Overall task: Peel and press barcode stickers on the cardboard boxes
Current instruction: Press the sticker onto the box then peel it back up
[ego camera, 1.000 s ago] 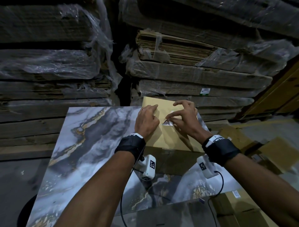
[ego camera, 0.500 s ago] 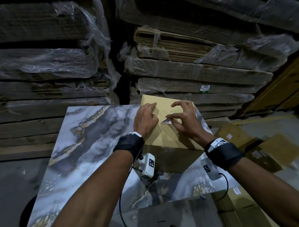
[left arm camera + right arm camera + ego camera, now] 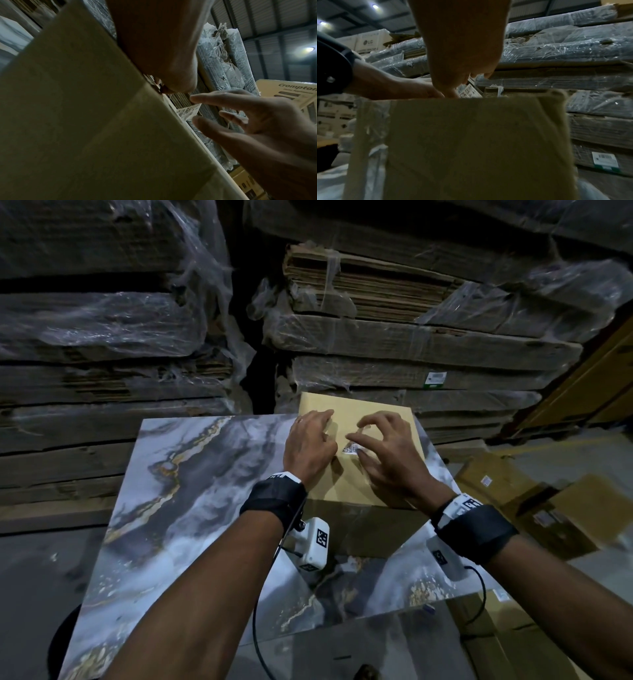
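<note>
Both hands are on top of the box (image 3: 346, 484), which sits at the far edge of the table (image 3: 191, 491). The left hand (image 3: 310, 448) lies flat with fingers resting on the cardboard. The sticker (image 3: 350, 448) sits mid-box, one edge curling up, between the spread thumb and forefinger of the right hand (image 3: 385, 458); whether they pinch it, I can't tell.

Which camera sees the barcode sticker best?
The left wrist view: the barcode sticker shows side-on, one edge lifted off the cardboard box. The head view shows it small between both hands. The right wrist view catches only part of it.
</note>
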The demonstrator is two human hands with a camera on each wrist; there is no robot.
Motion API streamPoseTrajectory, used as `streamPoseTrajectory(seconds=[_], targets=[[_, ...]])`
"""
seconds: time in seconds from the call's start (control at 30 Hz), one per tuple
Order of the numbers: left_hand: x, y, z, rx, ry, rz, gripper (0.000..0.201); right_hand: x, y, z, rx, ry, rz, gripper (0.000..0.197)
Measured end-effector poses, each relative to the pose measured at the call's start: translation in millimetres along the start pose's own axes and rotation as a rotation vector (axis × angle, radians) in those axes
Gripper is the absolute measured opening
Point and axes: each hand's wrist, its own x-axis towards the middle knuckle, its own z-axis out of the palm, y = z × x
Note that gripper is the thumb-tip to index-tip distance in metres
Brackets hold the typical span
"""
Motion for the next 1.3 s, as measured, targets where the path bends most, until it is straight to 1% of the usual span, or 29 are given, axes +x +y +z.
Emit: streamPoseTrajectory(seconds=[0.03,0.1,0.17,0.23,0.4,0.57,0.67,0.73,0.9,1.0,1.17,1.3], targets=[[0,0,0,0.003,-0.005,-0.003,0.059,4,-2,1,-0.027,-0.052,-0.010,0.035],[1,0,-1,0.017,-0.006,-0.011,0.060,13,-8,0,-0.070,-0.120,-0.037,0.025],[2,1,-2,0.034,-0.012,-0.013,0.061,21,-12,-2,-0.109,-0.141,-0.078,0.012],[1,2,-3,0.064,-0.011,-0.019,0.060,24,-11,-5,-0.108,-0.140,-0.085,0.007],[-1,4,-2,0.090,0.005,0.008,0.057,11,6,-4,0.037,-0.121,0.012,0.010],[0,0,-1,0.060,0.013,0.004,0.054,11,10,-7,0.115,-0.101,0.031,0.011],[1,0,0,0.060,0.014,-0.003,0.056,6,14,-7,0.159,-0.077,0.047,0.028],[1,0,0,0.064,0.019,0.003,0.055,1,15,-6,0.173,-0.074,0.042,0.032],[2,0,2,0.081,0.027,0.008,0.056,-6,16,-6,0.212,-0.022,0.071,0.025],[3,-1,3,0.090,0.035,-0.002,0.057,-10,19,-9,0.231,0.015,0.069,0.026],[3,0,3,0.094,0.037,-0.010,0.056,-23,24,-12,0.250,0.063,0.087,0.014],[2,-1,4,0.095,0.038,-0.006,0.056,-29,27,-12,0.250,0.093,0.074,0.017]])
